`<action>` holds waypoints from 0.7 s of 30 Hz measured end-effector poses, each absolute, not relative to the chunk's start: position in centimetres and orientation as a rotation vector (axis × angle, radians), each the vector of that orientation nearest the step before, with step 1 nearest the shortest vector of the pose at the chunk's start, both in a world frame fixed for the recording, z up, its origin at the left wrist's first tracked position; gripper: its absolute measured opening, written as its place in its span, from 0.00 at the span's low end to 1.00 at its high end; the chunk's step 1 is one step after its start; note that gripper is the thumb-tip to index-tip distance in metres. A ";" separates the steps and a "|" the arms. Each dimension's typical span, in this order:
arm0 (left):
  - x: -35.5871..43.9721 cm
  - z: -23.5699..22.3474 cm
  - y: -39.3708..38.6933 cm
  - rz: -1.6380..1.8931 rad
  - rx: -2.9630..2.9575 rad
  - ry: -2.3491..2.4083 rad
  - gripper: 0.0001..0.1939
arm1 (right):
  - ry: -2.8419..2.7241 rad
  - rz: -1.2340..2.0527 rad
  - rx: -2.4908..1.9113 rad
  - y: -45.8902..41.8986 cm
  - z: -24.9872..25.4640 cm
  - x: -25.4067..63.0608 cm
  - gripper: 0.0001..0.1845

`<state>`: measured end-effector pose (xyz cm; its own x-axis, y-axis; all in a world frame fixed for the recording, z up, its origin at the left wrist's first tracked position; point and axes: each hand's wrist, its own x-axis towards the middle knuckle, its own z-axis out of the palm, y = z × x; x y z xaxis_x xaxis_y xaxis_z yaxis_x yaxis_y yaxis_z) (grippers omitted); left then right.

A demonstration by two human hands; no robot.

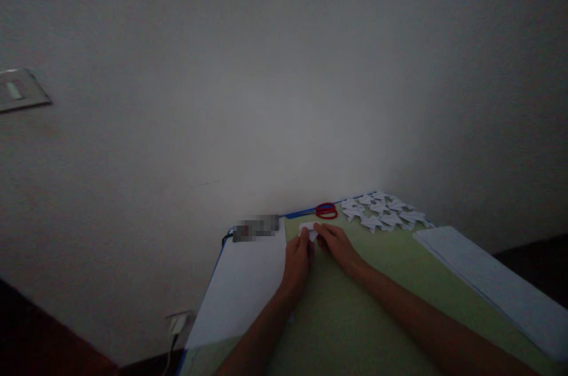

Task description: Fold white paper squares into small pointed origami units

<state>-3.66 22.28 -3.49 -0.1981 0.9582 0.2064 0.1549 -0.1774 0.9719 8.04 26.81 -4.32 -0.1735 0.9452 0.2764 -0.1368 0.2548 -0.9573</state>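
Observation:
A small piece of folded white paper (309,227) is held up between my two hands over the green table top. My left hand (298,254) pinches its left side, thumb on top. On the right side, my right hand (332,241) grips it with thumb and fingers closed. The fingers hide part of the paper, so its full shape does not show. Just beyond my right hand lie red-handled scissors (326,211). Several folded white paper pieces (380,210) with pointed ends are spread at the far right of the table.
A large white sheet (244,287) covers the table's left side, with a blurred dark object (256,228) at its far end. Long white paper (488,287) lies along the right edge. A wall stands behind the table; a plug (178,325) with a cord sits low at left.

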 end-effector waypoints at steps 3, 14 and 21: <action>-3.6 -3.4 22.3 1.444 1.357 1.385 0.38 | -1.391 1.182 -0.836 26.9 -4.3 8.0 0.29; -3.6 -3.6 22.6 1.460 1.339 1.446 0.38 | -1.457 1.142 -0.799 26.5 -3.9 8.1 0.25; -3.6 -3.7 22.6 1.466 1.350 1.451 0.37 | -1.495 1.111 -0.784 26.5 -3.8 8.2 0.24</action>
